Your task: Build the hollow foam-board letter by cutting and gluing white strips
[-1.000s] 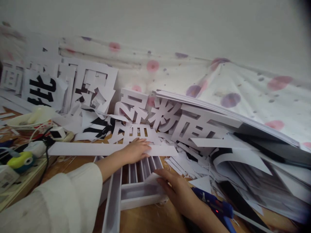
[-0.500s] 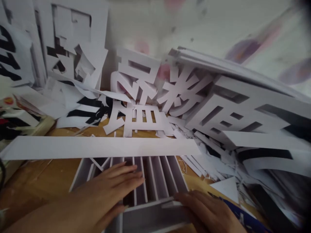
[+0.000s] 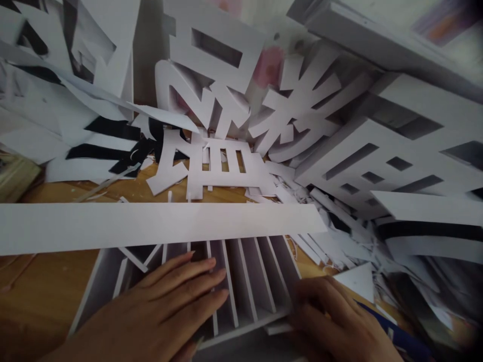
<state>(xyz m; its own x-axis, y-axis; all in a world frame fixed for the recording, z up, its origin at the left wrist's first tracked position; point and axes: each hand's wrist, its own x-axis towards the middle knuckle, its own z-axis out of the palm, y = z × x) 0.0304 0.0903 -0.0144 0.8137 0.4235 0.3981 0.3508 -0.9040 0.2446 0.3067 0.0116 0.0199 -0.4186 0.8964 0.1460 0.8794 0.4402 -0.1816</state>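
My left hand (image 3: 166, 306) lies flat, fingers stretched out, on top of a white foam-board frame (image 3: 249, 274) with several upright ribs, which rests on a wooden table (image 3: 37, 281). My right hand (image 3: 335, 322) rests palm down against the frame's right near corner, fingers curved over its edge. A long white strip (image 3: 151, 223) lies across the far end of the frame, just beyond my fingertips.
Big white cut-out characters (image 3: 226, 100) lean against the wall behind. A thick block character (image 3: 377, 161) and a heap of paper offcuts (image 3: 339, 236) fill the right side. Something blue (image 3: 392, 334) shows by my right wrist.
The camera has dipped and moved closer. My left hand came back from the long strip and now lies on the ribbed frame. My right hand has stayed at the frame's right corner.
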